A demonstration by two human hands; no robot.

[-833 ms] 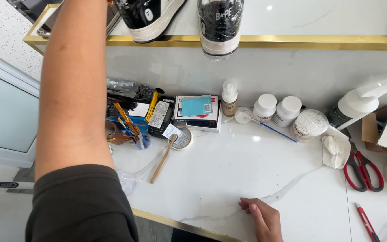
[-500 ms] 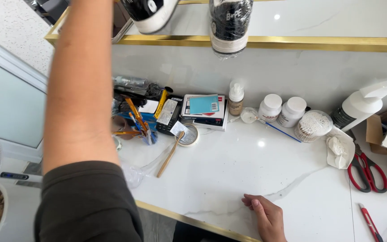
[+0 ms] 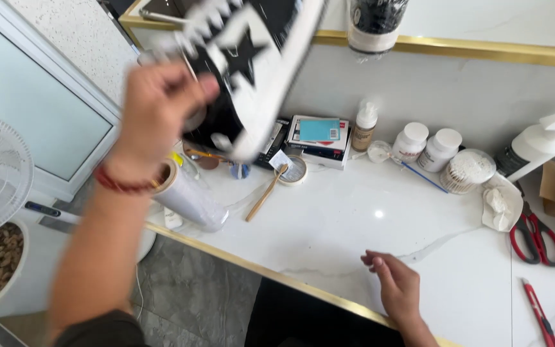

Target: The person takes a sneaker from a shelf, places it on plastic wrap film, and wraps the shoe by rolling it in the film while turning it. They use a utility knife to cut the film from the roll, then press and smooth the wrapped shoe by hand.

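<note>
The left hand [image 3: 162, 106] is up in the air, and its fingers are wrapped around a black and white shoe [image 3: 252, 71]. The shoe looks blurry and sticks up past the fingertips. Below that hand lies a roll of clear wrap [image 3: 191, 199]. The right hand [image 3: 396, 286] rests flat on the white counter [image 3: 354, 225], fingers loose and holding nothing. Red scissors [image 3: 536, 234] lie well apart from it.

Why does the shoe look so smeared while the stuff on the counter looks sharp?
Head view: motion blur smears the black-and-white shoe and the left hand gripping it; the right hand, red scissors and counter stay crisp, with one small glare spot on the marble.
</note>
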